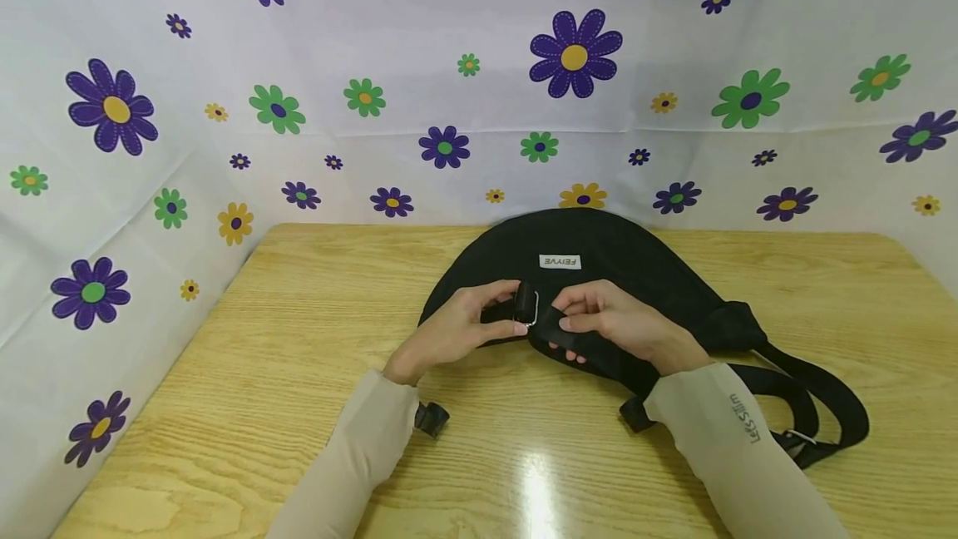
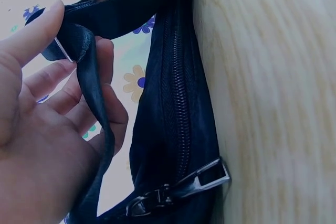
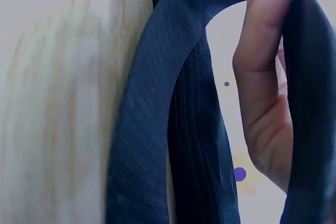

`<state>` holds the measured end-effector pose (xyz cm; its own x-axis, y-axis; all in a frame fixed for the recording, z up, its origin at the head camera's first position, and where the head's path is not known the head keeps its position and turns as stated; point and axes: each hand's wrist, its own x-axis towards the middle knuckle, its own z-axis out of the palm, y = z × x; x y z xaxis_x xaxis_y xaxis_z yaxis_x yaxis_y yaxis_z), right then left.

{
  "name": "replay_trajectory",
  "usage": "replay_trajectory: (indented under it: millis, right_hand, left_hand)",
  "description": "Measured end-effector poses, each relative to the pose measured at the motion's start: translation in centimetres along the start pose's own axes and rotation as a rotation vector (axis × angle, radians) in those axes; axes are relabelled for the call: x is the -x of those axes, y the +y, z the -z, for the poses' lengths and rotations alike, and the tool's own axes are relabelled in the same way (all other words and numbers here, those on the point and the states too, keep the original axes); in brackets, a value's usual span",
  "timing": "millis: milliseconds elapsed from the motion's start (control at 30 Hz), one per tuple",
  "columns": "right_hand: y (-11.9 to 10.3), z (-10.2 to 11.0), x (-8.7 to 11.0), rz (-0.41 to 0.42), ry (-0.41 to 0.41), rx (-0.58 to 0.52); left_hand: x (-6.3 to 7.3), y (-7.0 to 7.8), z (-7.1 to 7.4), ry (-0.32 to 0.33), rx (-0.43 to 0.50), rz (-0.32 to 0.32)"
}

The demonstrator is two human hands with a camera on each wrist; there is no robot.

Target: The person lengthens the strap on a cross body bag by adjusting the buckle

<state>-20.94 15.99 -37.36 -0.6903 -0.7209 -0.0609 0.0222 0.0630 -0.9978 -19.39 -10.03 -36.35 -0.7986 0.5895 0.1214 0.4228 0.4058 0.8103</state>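
A black sling bag [image 1: 599, 248] lies on the table, its white label upside down in the head view. In front of it, my left hand [image 1: 458, 323] pinches a black strap [image 2: 93, 77] at a metal buckle [image 1: 535, 309] between thumb and fingers. Close by on the right, my right hand [image 1: 624, 323] grips another stretch of the strap [image 1: 552, 327]. In the right wrist view the strap curves in a wide loop past the right fingers [image 3: 262, 51]. A zipper [image 2: 181, 103] with a metal pull [image 2: 205, 177] runs along the bag's near side.
More strap [image 1: 846, 406] loops out at the bag's right, with a metal slider [image 1: 799, 437] on it. Below the wrists show small black pieces [image 1: 431, 419]. A flowered white cloth [image 1: 464, 98] hangs behind the wooden table [image 1: 314, 298].
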Motion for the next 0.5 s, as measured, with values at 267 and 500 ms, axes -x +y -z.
replay_trajectory:
  millis: [267, 500]
  right_hand:
    - [-0.04, -0.31, -0.22, 0.020, 0.016, -0.021]
    - [0.36, -0.73, -0.61, 0.088, 0.017, -0.044]
  left_hand:
    - [-0.02, 0.12, -0.03, -0.008, -0.002, -0.007]
    - [-0.24, 0.09, -0.43, -0.044, 0.028, -0.046]
